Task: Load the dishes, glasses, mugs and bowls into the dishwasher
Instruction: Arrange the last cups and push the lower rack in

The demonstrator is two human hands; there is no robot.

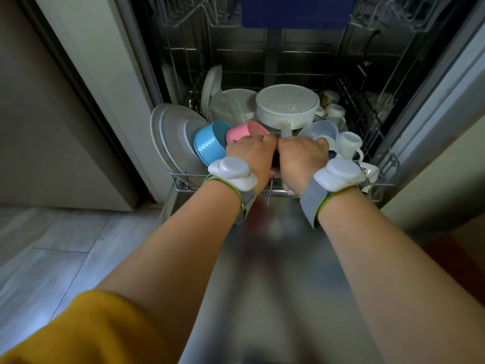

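A yellow sleeve point(86, 329) lies nearest, at 7 o'clock, on the left forearm; both forearms reach up the frame over the open steel dishwasher door point(275, 271); each wrist carries a grey strap with a white sensor unit.

The left hand point(249, 156) and right hand point(301, 156) sit knuckle to knuckle at centre, over the front middle of the lower rack point(183, 177); the fingers of both curl forward and down out of sight among the load; whether they grip anything cannot be told; a dark item shows between the palms, not identifiable.

Lower rack, contents: at 9 o'clock of the hands, grey plates point(173, 137) stand on edge, long axis running front to back; a blue bowl point(210, 143) leans against them on its side, mouth turned toward 2 o'clock; a pink bowl point(246, 131) touches the left hand's knuckles, also tipped; at 12 o'clock a white perforated strainer point(287, 106) sits upside down, flat base up; a white plate point(211, 88) stands upright at 11 o'clock; at 2 o'clock a clear bowl point(320, 130) lies inverted; a white mug point(350, 145) just beside it stands mouth up, handle toward 5 o'clock; further white cups point(334, 110) sit behind.

The upper rack point(199, 11) shows at 12 o'clock, contents not discernible.
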